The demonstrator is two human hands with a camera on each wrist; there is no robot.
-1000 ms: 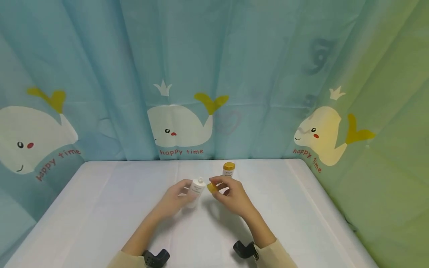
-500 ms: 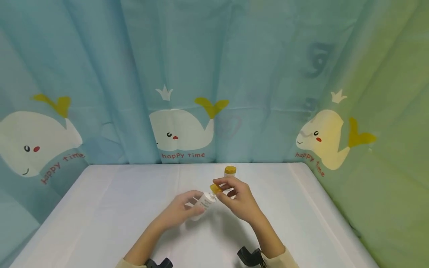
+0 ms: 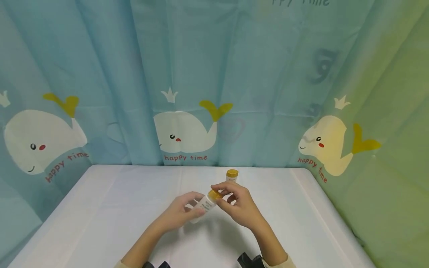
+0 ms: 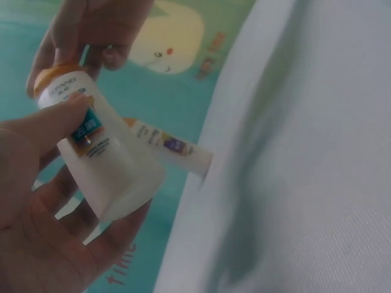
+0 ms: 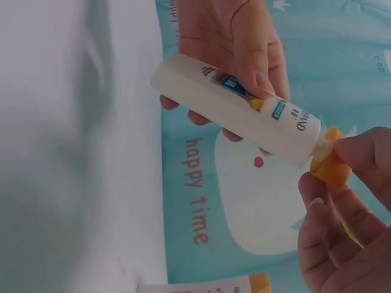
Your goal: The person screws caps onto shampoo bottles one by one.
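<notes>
A white bottle [image 3: 206, 203] with a printed label is tilted up to the right, gripped by my left hand [image 3: 181, 212], thumb across its label side. In the right wrist view this bottle [image 5: 232, 107] shows a teal label patch and a pale threaded neck. My right hand [image 3: 239, 204] pinches an orange-yellow cap [image 5: 332, 160] between thumb and fingers, right at the neck. Part of the neck still shows below the cap in that view. Behind my right hand stands a second white bottle [image 3: 231, 178] with a yellow cap, its lower part hidden.
The white table [image 3: 134, 208] reaches back to a teal curtain [image 3: 261, 93] printed with whales, and a greenish curtain stretch hangs on the right. In the left wrist view the second bottle [image 4: 177, 149] stands near the table's far edge.
The cap, held apart from the bottle a second ago, has come onto its neck. My left hand has tilted the bottle toward the right hand. The second bottle stays put.
</notes>
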